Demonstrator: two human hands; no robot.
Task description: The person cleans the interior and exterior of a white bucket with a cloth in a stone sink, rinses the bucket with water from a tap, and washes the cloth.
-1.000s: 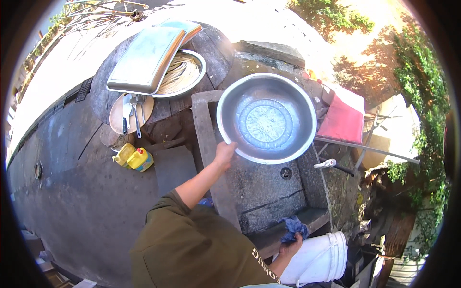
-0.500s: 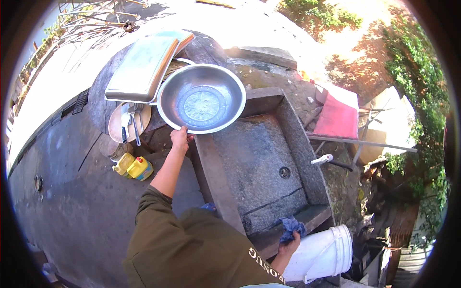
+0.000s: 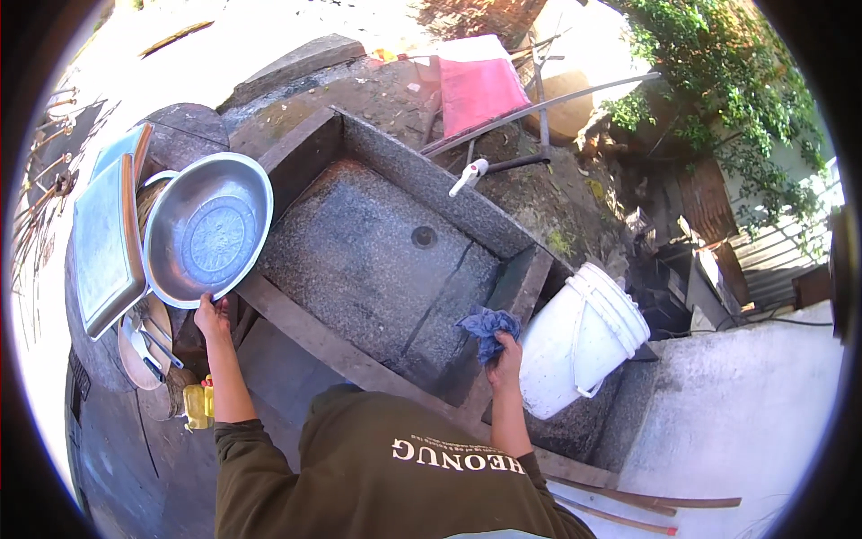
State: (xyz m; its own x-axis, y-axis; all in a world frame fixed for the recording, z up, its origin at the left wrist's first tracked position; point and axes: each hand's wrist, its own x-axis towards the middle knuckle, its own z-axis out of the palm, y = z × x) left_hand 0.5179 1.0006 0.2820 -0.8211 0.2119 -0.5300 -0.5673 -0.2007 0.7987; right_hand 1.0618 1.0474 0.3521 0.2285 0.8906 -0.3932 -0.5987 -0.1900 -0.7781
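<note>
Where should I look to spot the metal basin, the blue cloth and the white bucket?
Metal basin (image 3: 212, 232): head view, on its inside bottom.
Blue cloth (image 3: 489, 329): head view, on its crumpled middle.
White bucket (image 3: 563, 343): head view, on its side.

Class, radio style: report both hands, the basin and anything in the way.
Left hand: gripping metal basin by rim. Basin: empty, left of grey sink. Right hand: holding crumpled blue cloth. White bucket close by, might crowd right hand.

shiny smooth metal basin (image 3: 214, 235), crumpled matt cloth (image 3: 489, 329), rough grainy stone sink (image 3: 359, 247), smooth plastic bucket (image 3: 570, 346), glossy plastic tap (image 3: 468, 177), matt weathered wood table (image 3: 180, 135)
</note>
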